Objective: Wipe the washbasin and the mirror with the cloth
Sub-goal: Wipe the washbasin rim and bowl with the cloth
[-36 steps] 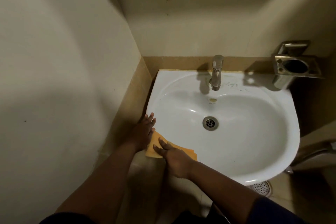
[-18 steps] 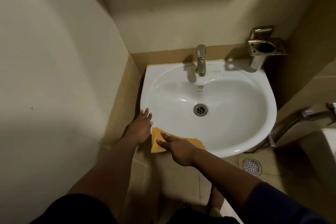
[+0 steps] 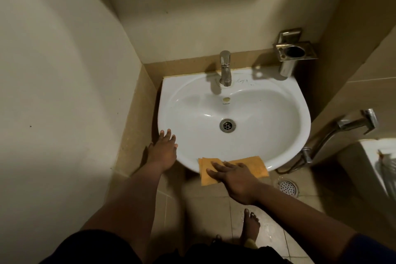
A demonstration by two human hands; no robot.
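A white washbasin [image 3: 278, 100] hangs in a wall corner, with a metal tap [image 3: 225, 68] at its back and a drain [image 3: 227, 125] in the bowl. An orange cloth [image 3: 255, 165] lies folded over the basin's front rim. My right hand [image 3: 233, 176] presses flat on the cloth, fingers spread and pointing left. My left hand [image 3: 163, 150] rests on the basin's front-left rim, fingers apart, holding nothing. No mirror is in view.
A metal tumbler holder [image 3: 295, 51] is fixed to the right wall above the basin. A hand spray [image 3: 355, 124] with its hose hangs at the right, beside a white toilet [image 3: 372, 156]. A floor drain [image 3: 287, 186] sits under the basin. My bare foot [image 3: 250, 227] stands on the tiled floor.
My right hand has slid the cloth rightward along the front rim, from beside my left hand to the basin's front middle. The camera has pulled back and tilted, showing more floor.
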